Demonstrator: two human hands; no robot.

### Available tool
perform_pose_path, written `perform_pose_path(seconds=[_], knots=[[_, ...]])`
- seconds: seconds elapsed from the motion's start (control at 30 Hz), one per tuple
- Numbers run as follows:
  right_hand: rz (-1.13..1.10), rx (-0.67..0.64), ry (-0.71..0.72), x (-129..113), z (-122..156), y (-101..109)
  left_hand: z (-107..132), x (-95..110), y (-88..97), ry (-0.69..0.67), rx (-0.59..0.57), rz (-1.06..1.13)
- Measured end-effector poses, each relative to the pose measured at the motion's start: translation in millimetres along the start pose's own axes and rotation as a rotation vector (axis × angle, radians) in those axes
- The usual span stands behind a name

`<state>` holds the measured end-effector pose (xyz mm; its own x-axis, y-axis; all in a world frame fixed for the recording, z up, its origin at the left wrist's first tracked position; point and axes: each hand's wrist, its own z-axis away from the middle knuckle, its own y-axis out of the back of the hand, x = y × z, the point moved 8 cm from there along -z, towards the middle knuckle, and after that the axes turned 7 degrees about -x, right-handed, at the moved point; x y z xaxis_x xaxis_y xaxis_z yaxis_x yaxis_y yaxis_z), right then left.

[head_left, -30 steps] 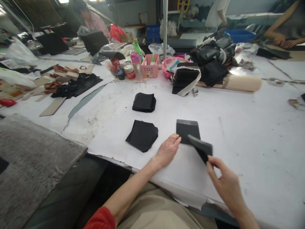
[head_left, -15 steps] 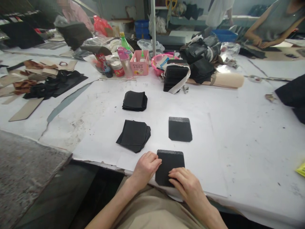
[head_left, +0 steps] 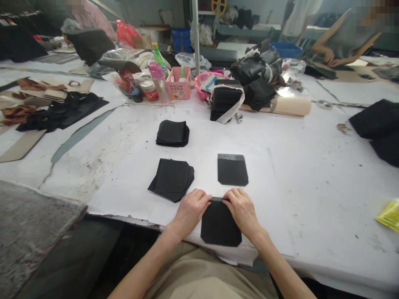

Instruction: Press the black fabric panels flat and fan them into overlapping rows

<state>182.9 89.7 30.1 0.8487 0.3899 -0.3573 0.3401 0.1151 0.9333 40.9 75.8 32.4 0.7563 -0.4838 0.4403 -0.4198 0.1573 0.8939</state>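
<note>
- left hand [head_left: 193, 207]: grip pinching the black piece's [head_left: 221, 224] far-left corner;
- right hand [head_left: 243, 208]: grip pinching its far-right corner, equally near;
- piece nearly square, extending bodyward from both grips; at the surface's [head_left: 311, 182] near edge

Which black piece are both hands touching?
The front black piece, nearest the person: left hand and right hand both touch its far edge. The other grey-banded piece lies beyond them; the near stack and far stack lie left.

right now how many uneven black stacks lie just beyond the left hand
2: the nearer stack just past the left hand, the farther stack behind it, toward the pink box.
</note>
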Motion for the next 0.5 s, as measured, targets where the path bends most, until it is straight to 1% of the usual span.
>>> perform_pose_path(seconds=[0.1, 0.2, 0.3, 0.37, 0.5], knots=[[-0.022, -0.008, 0.013, 0.9, -0.3, -0.1, -12.0, 4.2, -4.5, -0.013, -0.021, -0.080], [-0.067, -0.001, 0.038, 4.0, -0.1, -1.6, -16.9, 5.6, -8.2, -0.034, -0.021, -0.089], [-0.122, 0.022, 0.081, 7.0, 1.6, -3.4, -15.4, 4.7, -8.6, -0.052, 0.012, -0.066], [-0.144, 0.034, 0.134, 6.8, 3.7, -4.8, -13.0, 4.9, -8.9, -0.071, 0.029, -0.077], [-0.182, 0.081, 0.242, 6.6, 8.7, -4.4, -8.1, 9.1, -13.0, -0.153, 0.019, -0.143]])
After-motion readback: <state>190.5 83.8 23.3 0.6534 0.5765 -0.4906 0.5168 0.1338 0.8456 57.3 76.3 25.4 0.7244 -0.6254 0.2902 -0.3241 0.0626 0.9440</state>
